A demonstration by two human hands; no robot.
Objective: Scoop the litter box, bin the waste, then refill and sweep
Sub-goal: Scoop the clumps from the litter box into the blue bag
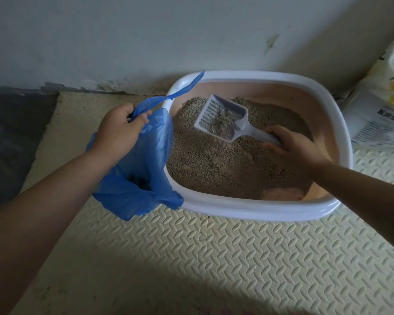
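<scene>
Right grip [291, 148]: fingers curled round the handle of the slotted white litter scoop [223, 117], holding it low over the litter. The scoop's blade points away from me, towards the far-left corner. It carries a small load of grains and a darker lump. I cannot tell whether that is a clump or shadow.

Left grip [121, 130]: closed on the gathered handles of a blue plastic bag [141, 178]. It holds the bag's mouth up just beside the box's left rim, and one loose handle trails over the rim. Something dark sits at the bottom of the bag. I judge some waste has already gone in.

Litter box [237, 210]: white rim, pinkish inside, on the floor against the wall [123, 30]. The grey litter [214, 164] lies uneven and thin. A bare patch of the pink bottom shows at the near right.

Progress, as I read it: scooping is under way and not finished. This load has yet to be tipped into the bag. Binning, refilling and sweeping are all left.

Around: a printed white litter sack [382, 105] leans at the far right, near the box, likely for the refill. A ribbed foam mat [214, 258] lies under everything, with a few specks near the box's front edge. No broom in view.
</scene>
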